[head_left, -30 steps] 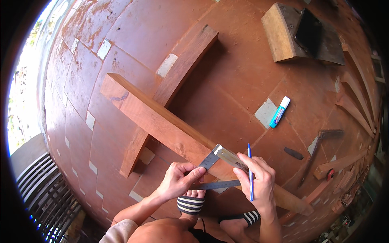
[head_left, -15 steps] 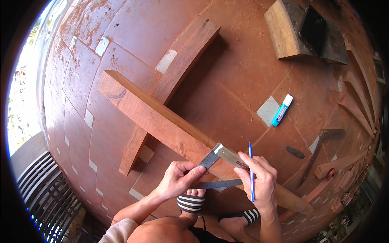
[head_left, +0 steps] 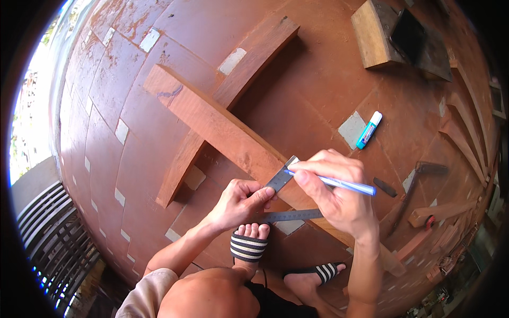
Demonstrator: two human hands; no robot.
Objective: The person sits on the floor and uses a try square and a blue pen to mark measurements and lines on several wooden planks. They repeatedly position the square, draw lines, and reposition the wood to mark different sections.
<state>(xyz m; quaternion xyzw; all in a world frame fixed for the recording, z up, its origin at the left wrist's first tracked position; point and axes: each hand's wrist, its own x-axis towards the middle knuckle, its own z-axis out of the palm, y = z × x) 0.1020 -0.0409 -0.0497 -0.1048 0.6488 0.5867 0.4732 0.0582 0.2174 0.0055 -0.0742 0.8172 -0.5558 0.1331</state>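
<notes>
A red tiled floor [head_left: 318, 95] carries my work. On it lie a curved wooden piece [head_left: 233, 100], a glue stick [head_left: 368, 130] and a hammer [head_left: 411, 191].

plank [head_left: 222, 130]: matt reddish wood | square [head_left: 286, 199]: dull grey metal | pen [head_left: 339, 184]: glossy blue plastic

The flat metal try square [head_left: 283, 199] lies on the long reddish wooden plank [head_left: 222, 130], which crosses over a second wooden beam [head_left: 238, 85]. The blue-and-white glue stick [head_left: 369, 130] lies right of both, on the red tiled floor [head_left: 297, 95].

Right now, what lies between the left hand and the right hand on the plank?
In the head view, the metal square spans the gap: the left hand pins it to the plank, while the right hand brings a blue pen to its edge.
</notes>
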